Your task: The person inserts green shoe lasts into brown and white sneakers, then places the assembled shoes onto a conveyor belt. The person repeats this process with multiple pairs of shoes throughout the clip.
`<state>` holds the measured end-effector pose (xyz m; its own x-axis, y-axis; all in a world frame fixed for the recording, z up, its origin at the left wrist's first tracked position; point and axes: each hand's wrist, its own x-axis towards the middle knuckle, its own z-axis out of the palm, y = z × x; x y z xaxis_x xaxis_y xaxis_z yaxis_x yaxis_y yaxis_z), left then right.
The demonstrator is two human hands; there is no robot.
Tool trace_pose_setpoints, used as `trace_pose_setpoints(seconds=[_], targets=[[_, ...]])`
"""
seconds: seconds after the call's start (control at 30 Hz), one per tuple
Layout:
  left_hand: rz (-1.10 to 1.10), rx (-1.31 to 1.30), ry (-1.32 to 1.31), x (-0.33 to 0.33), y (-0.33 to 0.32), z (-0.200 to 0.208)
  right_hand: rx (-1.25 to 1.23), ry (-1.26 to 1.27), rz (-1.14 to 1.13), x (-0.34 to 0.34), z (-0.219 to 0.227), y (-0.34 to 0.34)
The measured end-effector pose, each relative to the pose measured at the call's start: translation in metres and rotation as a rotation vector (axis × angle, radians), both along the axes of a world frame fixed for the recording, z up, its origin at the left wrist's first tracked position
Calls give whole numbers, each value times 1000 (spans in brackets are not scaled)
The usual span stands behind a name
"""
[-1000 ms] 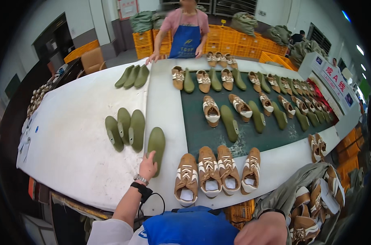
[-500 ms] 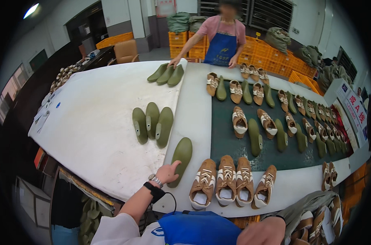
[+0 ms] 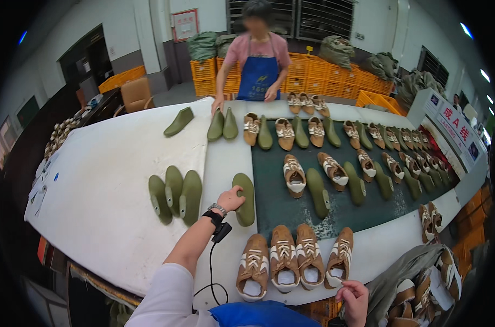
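My left hand [image 3: 232, 200] grips the side of a green shoe last [image 3: 245, 210], which lies on the white table edge beside the dark green belt [image 3: 277, 210]. Three more green lasts [image 3: 174, 193] lie side by side to the left of that hand. Low on the right is my right hand [image 3: 354, 301], its thumb and fingers drawn together near the table's front edge; what they pinch, if anything, is too small to make out. Just beyond it stand several brown sneakers [image 3: 283, 259] with white stripes and laces, in a row.
Pairs of brown shoes and green lasts line the belt toward a white machine housing [image 3: 449, 128]. Across the table, a person in a blue apron [image 3: 260, 79] touches a pair of lasts [image 3: 223, 125]. A grey sack of shoes [image 3: 416, 283] stands at front right; orange crates [image 3: 318, 76] are stacked behind.
My left hand has pushed its last forward, to beside the belt. My right hand has risen further into view. The other person has shifted two lasts rightward, leaving one behind. My view has shifted.
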<state>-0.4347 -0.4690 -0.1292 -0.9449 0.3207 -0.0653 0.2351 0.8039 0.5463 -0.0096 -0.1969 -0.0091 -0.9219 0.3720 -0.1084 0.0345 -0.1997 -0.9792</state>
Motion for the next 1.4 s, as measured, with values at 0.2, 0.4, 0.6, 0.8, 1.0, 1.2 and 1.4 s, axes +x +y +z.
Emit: trace_pose_setpoints(seconds=[0.2, 0.4, 0.6, 0.8, 1.0, 1.2, 1.4], targets=[[-149, -195, -30, -3, 116, -49, -25, -99, -66, 1, -14, -3], [-274, -179, -173, -9, 131, -64, -5, -164, 12, -9, -43, -9], [-327, 20, -211, 33, 3, -41, 598, -241, 313, -33, -77, -22], [428, -382, 423, 48, -166, -14, 744, -158, 634, -51, -76, -51], [735, -149, -203, 21, -209, 0, 777, -226, 690, -45, -65, -61], [561, -292, -81, -18, -189, -18, 901, -211, 608, -34, -74, -57], [366, -251, -37, -61, -223, -22, 929, -228, 405, -19, -92, -51]])
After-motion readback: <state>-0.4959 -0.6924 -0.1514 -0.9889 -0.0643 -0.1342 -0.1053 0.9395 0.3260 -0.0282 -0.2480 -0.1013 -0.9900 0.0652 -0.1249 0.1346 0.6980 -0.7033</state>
